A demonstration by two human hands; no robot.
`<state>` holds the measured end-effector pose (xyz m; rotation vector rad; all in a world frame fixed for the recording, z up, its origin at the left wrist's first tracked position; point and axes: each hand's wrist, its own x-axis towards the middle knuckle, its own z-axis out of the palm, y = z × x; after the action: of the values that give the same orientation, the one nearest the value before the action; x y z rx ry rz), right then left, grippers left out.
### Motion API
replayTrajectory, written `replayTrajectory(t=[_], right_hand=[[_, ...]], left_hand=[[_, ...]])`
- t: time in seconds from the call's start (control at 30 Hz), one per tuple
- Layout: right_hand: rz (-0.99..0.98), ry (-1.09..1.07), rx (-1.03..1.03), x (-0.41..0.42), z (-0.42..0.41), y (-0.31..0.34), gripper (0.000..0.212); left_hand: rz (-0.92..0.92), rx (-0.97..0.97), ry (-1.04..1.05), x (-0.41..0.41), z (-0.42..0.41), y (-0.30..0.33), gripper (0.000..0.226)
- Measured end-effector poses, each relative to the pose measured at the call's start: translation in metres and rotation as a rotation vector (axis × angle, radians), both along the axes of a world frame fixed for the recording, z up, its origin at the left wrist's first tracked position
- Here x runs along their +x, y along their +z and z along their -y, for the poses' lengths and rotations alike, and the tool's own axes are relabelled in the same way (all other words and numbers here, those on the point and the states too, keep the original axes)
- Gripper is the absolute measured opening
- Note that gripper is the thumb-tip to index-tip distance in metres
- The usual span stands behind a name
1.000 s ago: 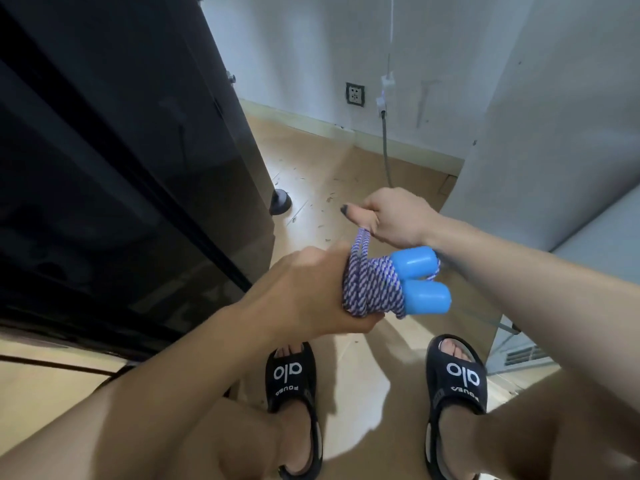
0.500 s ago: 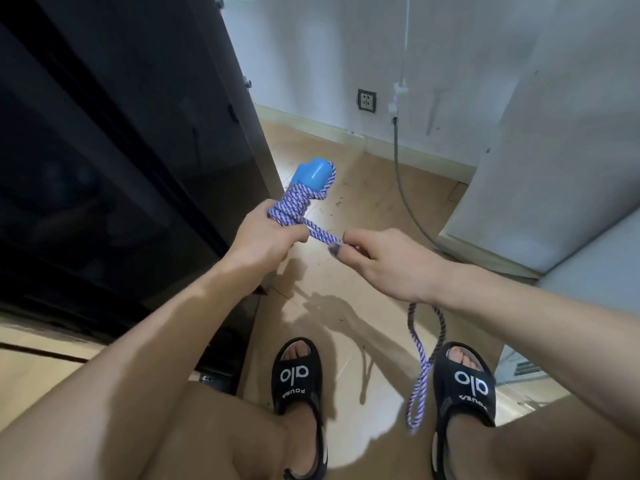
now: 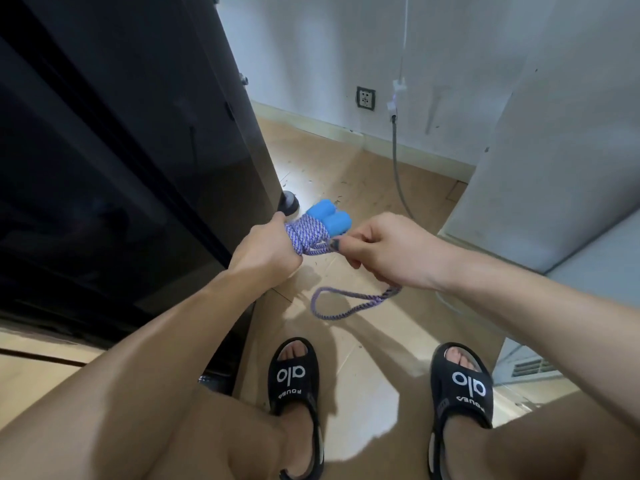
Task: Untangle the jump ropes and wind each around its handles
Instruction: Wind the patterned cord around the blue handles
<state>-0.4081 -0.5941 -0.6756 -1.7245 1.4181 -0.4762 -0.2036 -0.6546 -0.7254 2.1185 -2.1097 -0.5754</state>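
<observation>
Winding a purple-and-white jump rope point(image 3: 308, 237) around its two blue handles point(image 3: 329, 218), held over a tan floor point(image 3: 363, 188).

Gripping the wound bundle in the left hand point(image 3: 268, 251), fingers curled round the coils, with the blue handles poking out side by side past the fist, away from the body. Pinching the free stretch of rope between thumb and fingers of the right hand point(image 3: 384, 249), just beside the bundle, with a loose loop point(image 3: 341, 304) hanging out below that hand, above the floor. Standing in black slides point(image 3: 465, 386) lettered "alo", between a dark glossy cabinet point(image 3: 121, 150) on the left and a pale grey appliance point(image 3: 554, 150) on the right. Facing a white wall with a socket point(image 3: 366, 98) and a thin grey hose point(image 3: 396, 161) running down to the floor.
</observation>
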Motion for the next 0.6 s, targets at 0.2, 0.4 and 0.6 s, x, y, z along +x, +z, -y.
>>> replayTrajectory(t=[0.2,0.4,0.6], right_hand=[[-0.474,0.045,-0.554,-0.007,0.016,0.014,0.057],[-0.537,0.009,-0.660,-0.012,0.035,0.007,0.059],[-0.549,0.032,-0.553,-0.009,0.039,-0.005,0.061]], left_hand=[[0.247,0.025,-0.318,-0.032,-0.024,0.008,0.034],[0.103,-0.001,-0.510,-0.034,-0.056,0.033,0.053],[-0.097,-0.067,-0.562,-0.030,-0.077,0.043,0.058]])
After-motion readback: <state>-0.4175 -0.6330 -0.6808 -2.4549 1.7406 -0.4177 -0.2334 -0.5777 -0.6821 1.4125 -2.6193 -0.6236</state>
